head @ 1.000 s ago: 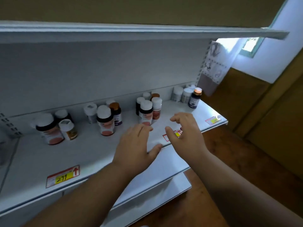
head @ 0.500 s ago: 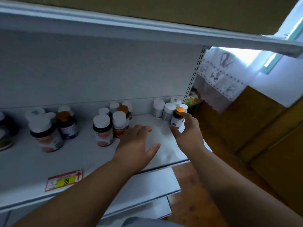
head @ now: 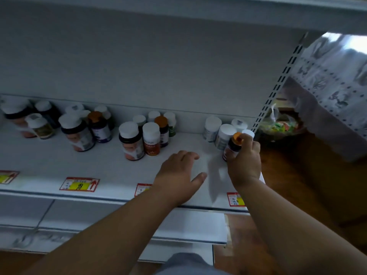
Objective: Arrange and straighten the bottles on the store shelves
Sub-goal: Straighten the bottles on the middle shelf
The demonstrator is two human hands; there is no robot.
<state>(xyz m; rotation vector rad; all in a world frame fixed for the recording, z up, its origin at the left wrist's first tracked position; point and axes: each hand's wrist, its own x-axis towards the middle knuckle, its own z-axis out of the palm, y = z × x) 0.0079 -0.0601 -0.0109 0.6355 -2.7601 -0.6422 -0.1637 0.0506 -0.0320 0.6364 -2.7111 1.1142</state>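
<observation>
white metal shelf (head: 111, 167) in front of you, lit dimly. bottles stand on it in three loose clusters toward the back wall: a left cluster (head: 59, 124) of mixed white- and orange-capped bottles, a middle cluster (head: 148, 133) packed close, a right cluster (head: 224, 130) of white bottles by the slotted upright. red-and-yellow price tags (head: 79, 184) lie along the front lip. your left hand (head: 178, 175) rests flat on the bare shelf.

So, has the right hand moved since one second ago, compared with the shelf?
Yes. The right hand went from the shelf's front edge toward the back right, and now grips the orange-capped bottle beside the white bottles.
</observation>
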